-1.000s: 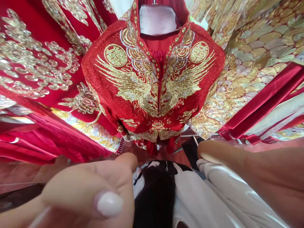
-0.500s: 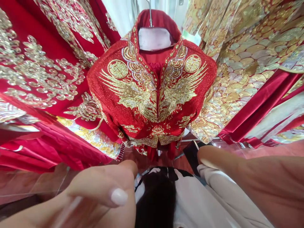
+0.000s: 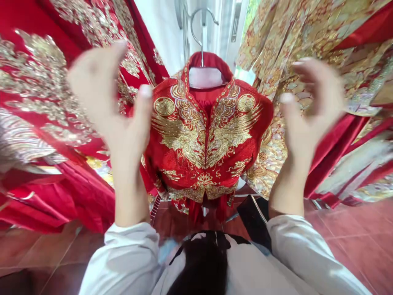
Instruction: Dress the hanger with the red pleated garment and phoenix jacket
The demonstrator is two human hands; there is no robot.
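A red jacket [image 3: 205,139] with gold winged embroidery hangs in front of me on a metal hanger [image 3: 201,28]. My left hand [image 3: 107,98] is raised to the left of the jacket, fingers spread, holding nothing. My right hand [image 3: 310,106] is raised to the right of it, fingers apart and slightly curled, also holding nothing. Both hands are blurred by motion and touch nothing. White sleeves cover my forearms.
Red garments with gold embroidery [image 3: 39,102] hang at the left. Gold scale-patterned garments with red trim [image 3: 337,49] hang at the right. A red tiled floor [image 3: 353,233] lies below. A dark object [image 3: 253,219] sits near the jacket's hem.
Both hands have risen from close under the camera to either side of the jacket, with fingers now spread. The view has tilted up, showing the hanger hook.
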